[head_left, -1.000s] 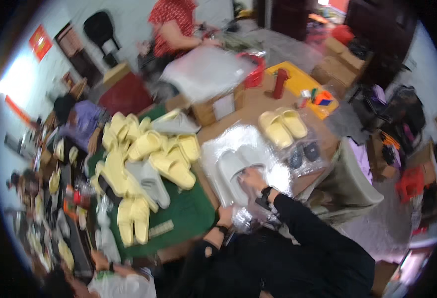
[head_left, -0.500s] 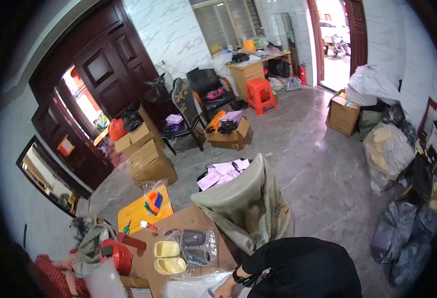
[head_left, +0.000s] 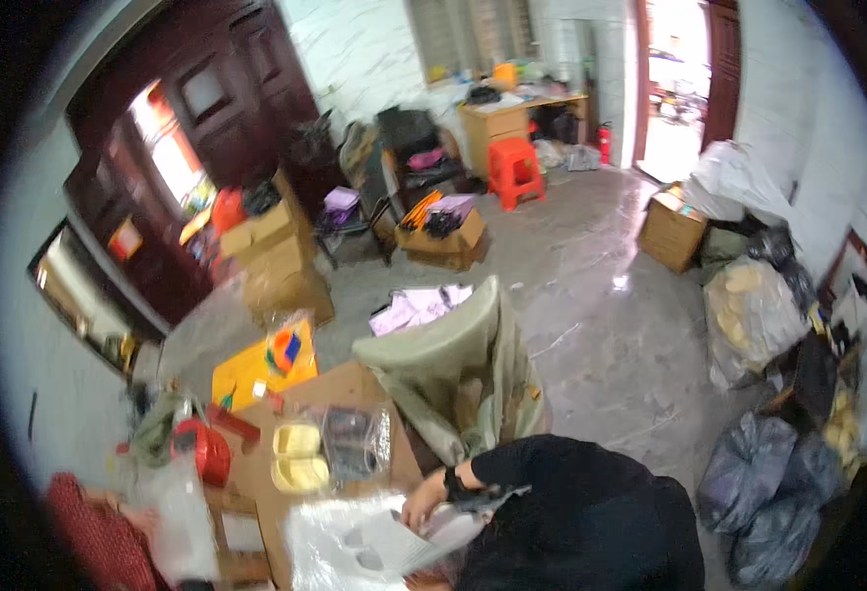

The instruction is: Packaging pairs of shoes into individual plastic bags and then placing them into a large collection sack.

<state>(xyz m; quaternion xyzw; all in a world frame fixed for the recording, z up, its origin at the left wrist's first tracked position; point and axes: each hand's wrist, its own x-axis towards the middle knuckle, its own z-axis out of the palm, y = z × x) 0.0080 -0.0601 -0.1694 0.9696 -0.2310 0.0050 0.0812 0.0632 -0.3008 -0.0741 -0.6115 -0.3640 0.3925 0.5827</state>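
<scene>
My right hand (head_left: 421,506), below a black wristband and a black sleeve, has its fingers bent down onto a clear plastic bag (head_left: 307,544). The bag lies on the cardboard-topped surface, with white and grey shapes in it that blur. Just below, at the lower edge, a sliver of skin appears to be my left hand (head_left: 431,581); its fingers are hidden. Beyond the bag sit a pair of pale yellow slippers (head_left: 299,458) and a dark pair of slippers (head_left: 350,441) in clear plastic.
A person in a red patterned sleeve (head_left: 94,532) is at the left, near a red round container (head_left: 203,451). A grey-green cloth sack (head_left: 453,379) stands past the surface. Dark bags (head_left: 763,483) line the right wall; an orange stool (head_left: 516,173) stands farther back.
The view has shifted, and more of the plastic bag shows at the lower edge. My right hand has come up and left in the picture, showing more of its back.
</scene>
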